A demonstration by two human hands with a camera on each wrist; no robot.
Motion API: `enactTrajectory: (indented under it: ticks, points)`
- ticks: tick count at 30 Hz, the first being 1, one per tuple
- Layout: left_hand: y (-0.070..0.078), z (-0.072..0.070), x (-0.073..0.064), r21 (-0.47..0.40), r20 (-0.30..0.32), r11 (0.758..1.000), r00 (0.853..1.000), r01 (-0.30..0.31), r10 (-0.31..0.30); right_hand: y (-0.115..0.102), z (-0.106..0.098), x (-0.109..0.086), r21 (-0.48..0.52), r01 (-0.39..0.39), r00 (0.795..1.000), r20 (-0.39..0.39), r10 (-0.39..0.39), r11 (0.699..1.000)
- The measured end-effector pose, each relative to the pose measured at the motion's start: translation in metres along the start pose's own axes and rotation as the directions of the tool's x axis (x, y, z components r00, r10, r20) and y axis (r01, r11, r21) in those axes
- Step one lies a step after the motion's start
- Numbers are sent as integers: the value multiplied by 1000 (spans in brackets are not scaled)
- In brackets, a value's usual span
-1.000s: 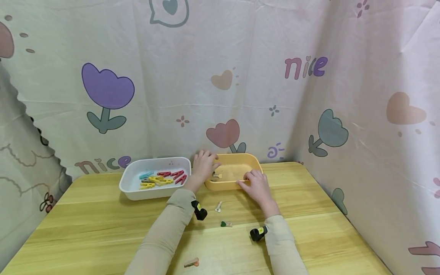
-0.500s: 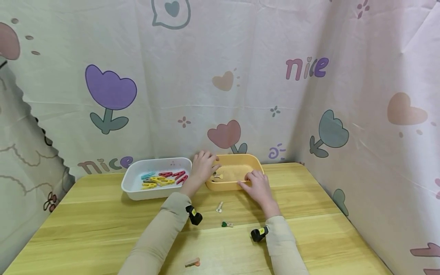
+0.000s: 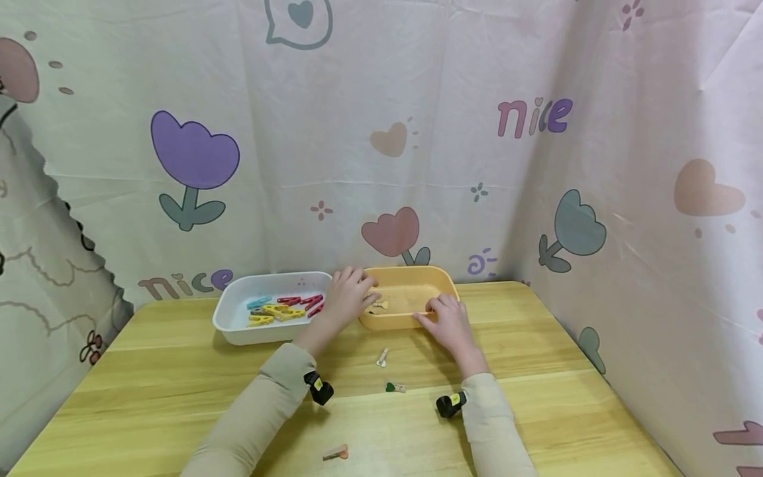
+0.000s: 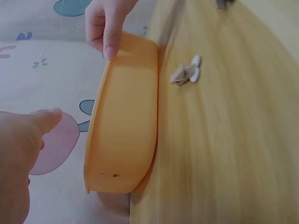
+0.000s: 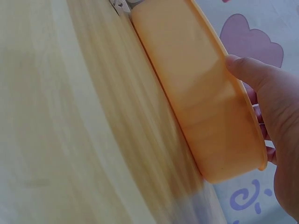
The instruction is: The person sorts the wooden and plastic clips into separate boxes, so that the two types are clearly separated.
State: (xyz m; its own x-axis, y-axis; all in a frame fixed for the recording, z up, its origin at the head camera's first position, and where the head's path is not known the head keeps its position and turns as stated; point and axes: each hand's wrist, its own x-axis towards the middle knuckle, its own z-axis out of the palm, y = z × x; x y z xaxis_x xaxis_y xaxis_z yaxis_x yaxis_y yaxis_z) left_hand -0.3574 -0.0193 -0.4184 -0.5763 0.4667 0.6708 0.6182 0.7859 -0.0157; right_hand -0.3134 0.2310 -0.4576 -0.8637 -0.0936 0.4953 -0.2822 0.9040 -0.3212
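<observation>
A yellow plastic tub (image 3: pixel 387 322) stands at the back of the table. My right hand (image 3: pixel 450 321) grips its front rim near the right corner; in the right wrist view the thumb (image 5: pixel 238 65) lies on the outer side and the fingertips are behind the rim. At the tub's left end is my left hand (image 3: pixel 348 295), with loosely bent fingers reaching over the rim. The left wrist view has its thumb (image 4: pixel 44 120) extended, apart from the tub wall (image 4: pixel 126 107), and its other fingers mostly hidden. Small craft clothespins (image 3: pixel 379 305) lie inside the tub, partly covered by this hand.
Left of the yellow tub is a white tub (image 3: pixel 238 338) holding several blue, yellow and red plastic clips (image 3: pixel 277 311). On the table in front lie small clothespins: one white-ended (image 3: pixel 382 358), one with a green heart (image 3: pixel 396 387), one orange-ended (image 3: pixel 336 452). A printed curtain (image 3: pixel 334 146) hangs behind.
My left hand has shifted slightly left, and its wrist and forearm have swung left and toward me. The right hand keeps its grip on the tub rim.
</observation>
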Motion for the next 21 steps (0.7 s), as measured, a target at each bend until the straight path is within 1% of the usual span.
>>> enactTrajectory:
  ticks: [3,10,14,17,21]
  points:
    - [0,-2,-5,15,-22,999,999,-50,50,-1,-1,0,5,-6,1000,7,6,1000]
    - [1,-12,-17,23,19,994,994,-105,104,-1,-1,0,7,-5,1000,11,5,1000]
    - [3,-16,-24,51,27,988,989,-146,144,0,-1,0,7,-3,1000,7,3,1000]
    - [3,-16,-30,57,37,983,984,-176,174,0,-1,1,7,-2,1000,5,2,1000]
    - [5,-14,-39,42,47,976,977,-212,210,0,-1,0,4,1,1000,4,-2,1000]
